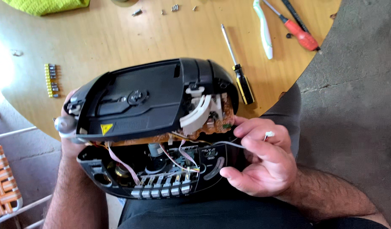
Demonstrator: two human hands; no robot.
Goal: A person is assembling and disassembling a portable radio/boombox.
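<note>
A black portable disc player and radio (144, 101) is split open on my lap, its upper shell tilted up over the lower half (161, 178) with its row of grey buttons. A brown circuit board (219, 123) and thin coloured wires (178, 157) show in the gap. My left hand (70, 140) grips the left end of the upper shell from behind. My right hand (263, 157) is at the right side, pinching a thin grey wire with a small white connector (269, 135) between fingers and thumb.
On the round wooden table (98, 38) lie a yellow-and-black screwdriver (240, 72), a red-handled screwdriver (297, 32), a white-and-green tool (263, 27), a yellow strip of small parts (51, 79), loose screws (175, 7) and a yellow-green cloth (47, 5). An orange woven chair (4, 182) stands left. Concrete floor lies to the right.
</note>
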